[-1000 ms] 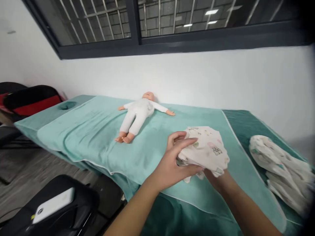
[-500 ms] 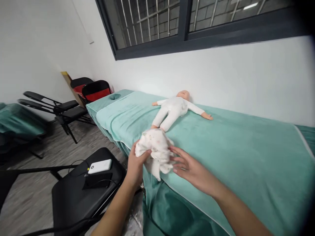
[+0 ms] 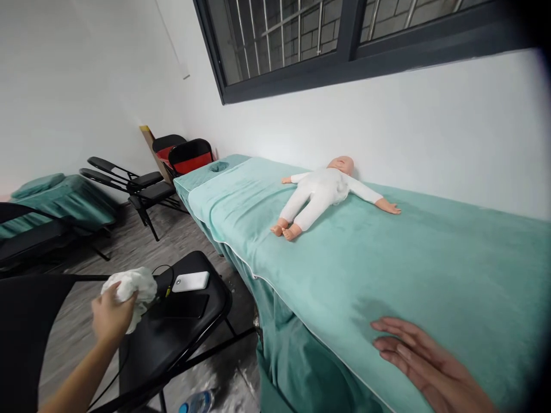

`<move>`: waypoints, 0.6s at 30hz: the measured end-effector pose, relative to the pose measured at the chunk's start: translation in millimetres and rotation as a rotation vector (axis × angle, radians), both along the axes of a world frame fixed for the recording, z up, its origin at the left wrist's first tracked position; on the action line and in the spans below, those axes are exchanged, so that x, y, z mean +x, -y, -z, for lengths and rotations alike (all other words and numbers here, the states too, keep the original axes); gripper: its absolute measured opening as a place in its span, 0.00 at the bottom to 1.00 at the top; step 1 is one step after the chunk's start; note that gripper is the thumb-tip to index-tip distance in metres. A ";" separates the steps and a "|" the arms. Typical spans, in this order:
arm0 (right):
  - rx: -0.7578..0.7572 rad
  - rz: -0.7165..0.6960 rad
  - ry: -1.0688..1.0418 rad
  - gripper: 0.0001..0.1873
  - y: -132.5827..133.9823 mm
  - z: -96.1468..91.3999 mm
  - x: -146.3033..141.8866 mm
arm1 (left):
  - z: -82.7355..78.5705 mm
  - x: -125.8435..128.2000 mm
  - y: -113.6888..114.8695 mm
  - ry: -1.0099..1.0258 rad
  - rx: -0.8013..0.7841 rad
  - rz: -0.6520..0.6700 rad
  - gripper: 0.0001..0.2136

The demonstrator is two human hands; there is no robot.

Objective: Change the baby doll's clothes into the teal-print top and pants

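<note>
My left hand (image 3: 112, 312) is closed round a bunched white cloth (image 3: 140, 287), which looks like baby clothing, above the left side of a black folding chair (image 3: 163, 344). My right hand (image 3: 417, 350) hovers over the near edge of the bed, fingers stretched and holding nothing. A baby doll (image 3: 318, 192) in a white long-sleeved suit lies on its back on the green-covered bed (image 3: 451, 258), its arms spread out and its bare feet toward me.
On the chair seat are a white power bank (image 3: 190, 281) with a cable and a flat black object (image 3: 185, 306). A plastic bottle (image 3: 198, 401) is on the floor below. More folding chairs (image 3: 150, 189) stand at the left, and a barred window (image 3: 279, 40) is above the bed.
My left hand has carried the cloth from the bed's edge left to the chair. My right hand has come off the cloth and moved right. The doll's feet now show.
</note>
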State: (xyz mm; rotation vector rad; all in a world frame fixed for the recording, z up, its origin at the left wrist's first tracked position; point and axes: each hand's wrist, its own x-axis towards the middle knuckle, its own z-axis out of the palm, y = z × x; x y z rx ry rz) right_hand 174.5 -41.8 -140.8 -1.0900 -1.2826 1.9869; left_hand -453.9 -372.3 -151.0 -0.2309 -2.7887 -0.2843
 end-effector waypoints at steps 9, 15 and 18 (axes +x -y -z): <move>0.014 0.086 -0.013 0.22 11.4 -3.3 -1.8 | 64.0 3.0 -37.7 0.049 -0.001 0.430 0.28; 0.028 0.125 -0.017 0.21 15.9 -2.9 -2.4 | 86.8 10.6 -65.7 0.200 -0.176 0.354 0.26; 0.063 0.134 -0.033 0.20 16.8 -2.5 -5.0 | 84.8 19.5 -68.2 0.203 -0.186 0.321 0.27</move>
